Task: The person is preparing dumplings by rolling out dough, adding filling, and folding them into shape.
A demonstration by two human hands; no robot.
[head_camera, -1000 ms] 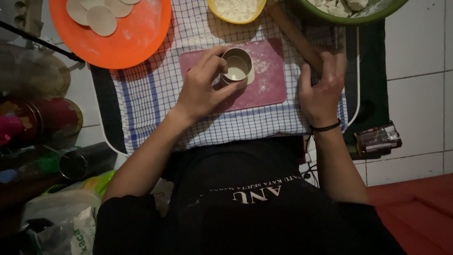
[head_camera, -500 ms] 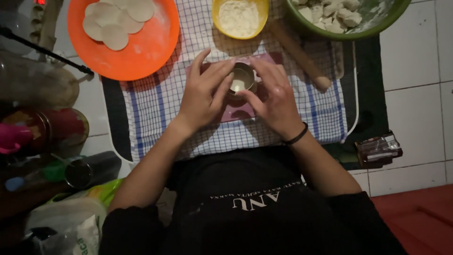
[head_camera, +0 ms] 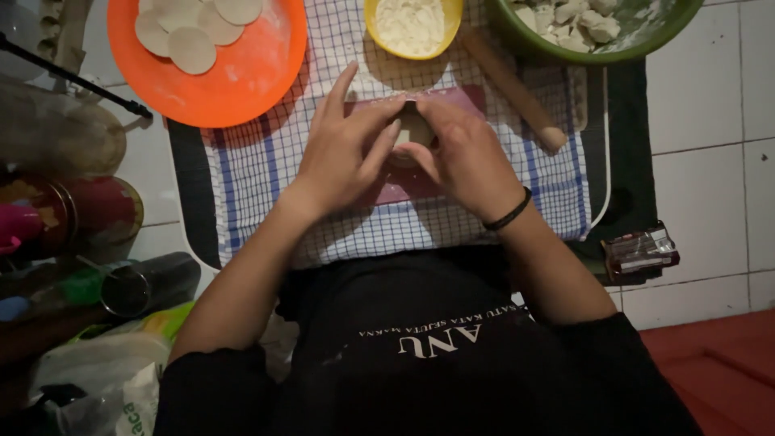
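Note:
Both my hands meet over a small round metal cup (head_camera: 413,127) that stands on a pink board (head_camera: 404,186). My left hand (head_camera: 343,153) wraps the cup's left side, its index finger stretched up. My right hand (head_camera: 467,157), with a black band on the wrist, covers the cup's right side. What lies under the cup is hidden. The board rests on a blue-checked cloth (head_camera: 258,169).
An orange plate (head_camera: 242,77) with several flat dough rounds (head_camera: 191,50) sits at upper left. A yellow bowl of flour (head_camera: 412,24), a wooden rolling pin (head_camera: 513,89) and a green bowl of dough lumps (head_camera: 589,24) line the top. Jars and cups (head_camera: 97,218) crowd the left; a wrapped packet (head_camera: 642,250) lies right.
My right hand left the rolling pin and moved left onto the cup, joining the left hand. The view has shifted so the plate and bowls show more.

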